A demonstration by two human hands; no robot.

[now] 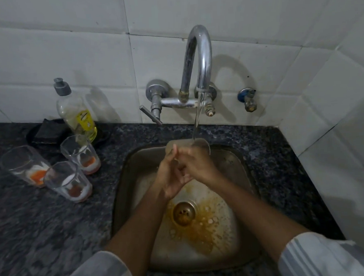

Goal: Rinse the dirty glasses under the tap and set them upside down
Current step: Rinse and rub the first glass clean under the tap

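Over the steel sink (124, 184) both my hands hold one clear glass (188, 145) under the running tap (199, 57). Water falls into its rim. My right hand (196, 164) grips the glass from the right, and my left hand (168, 177) holds it from the left, fingers overlapping the right hand's. Most of the glass is hidden behind my fingers. Three dirty glasses stand upright on the counter to the left: one at the far left (24, 164), one in front (67, 183), one behind (79, 153). Each has orange and white residue at its bottom.
A dish-soap bottle (77, 114) stands by the wall behind the glasses, next to a dark scrub pad on a black dish (46, 132). Brownish water lies around the drain (184, 211). The dark granite counter (33, 232) surrounds the sink. A small valve (248, 99) sticks out of the tiled wall at right.
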